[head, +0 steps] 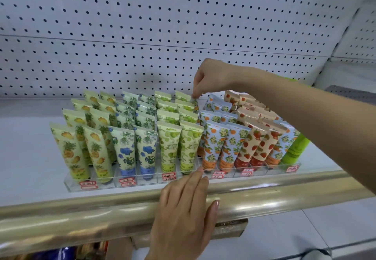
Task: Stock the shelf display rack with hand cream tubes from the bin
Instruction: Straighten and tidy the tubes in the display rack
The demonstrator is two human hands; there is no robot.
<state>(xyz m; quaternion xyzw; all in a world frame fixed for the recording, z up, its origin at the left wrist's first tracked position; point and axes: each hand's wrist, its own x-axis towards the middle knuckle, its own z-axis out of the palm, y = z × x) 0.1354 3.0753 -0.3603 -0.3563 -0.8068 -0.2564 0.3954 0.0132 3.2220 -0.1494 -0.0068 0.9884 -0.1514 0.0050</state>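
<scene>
A clear acrylic display rack (142, 181) on the white shelf holds rows of hand cream tubes: pineapple yellow (69, 147), blue flower (124, 149), green (169, 145), orange blossom (213, 143) and strawberry (252, 145). My right hand (211, 76) reaches over the rack and pinches the top edge of a green tube (184, 96) in the back row. My left hand (187, 204) lies with straight fingers on the gold shelf rail, fingertips touching the rack's front edge. The bin is not in view.
A white pegboard (162, 25) backs the shelf. A gold rail (81, 213) runs along the shelf front. A plain bright green tube (295, 147) stands at the rack's right end. Red price labels (87, 183) line the rack's front. A cardboard box (230, 229) shows below.
</scene>
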